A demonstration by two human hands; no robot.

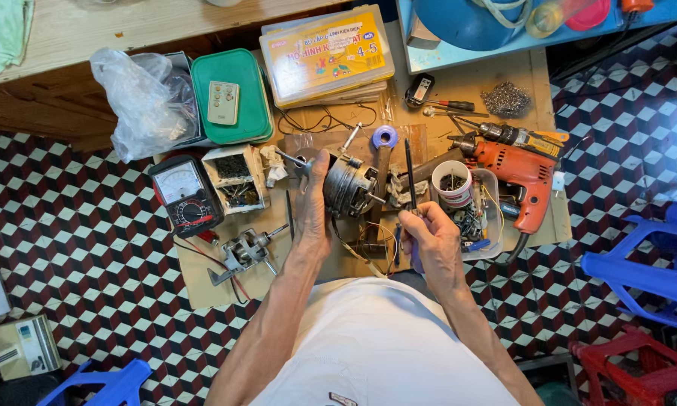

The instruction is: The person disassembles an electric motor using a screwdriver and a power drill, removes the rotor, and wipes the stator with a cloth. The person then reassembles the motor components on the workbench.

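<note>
Motor (347, 188) sat on cardboard (203, 282), gripped by the left hand (312, 207); the right hand (428, 240) was closed around a screwdriver (410, 171). Its tip could slip, I judged, and gouge the windings.

An analog multimeter (186, 195) lies at the left edge of the cardboard sheet (203, 282), just beside an open small box of screws (237, 179). Behind them a grey remote control (223, 102) rests on a green lidded container (229, 94), with a crumpled clear plastic bag (139, 101) to its left. Over on the right, an orange power drill (522, 169) lies beside a white cup of bits (452, 183). A blue tape roll (385, 137) sits near the middle.
</note>
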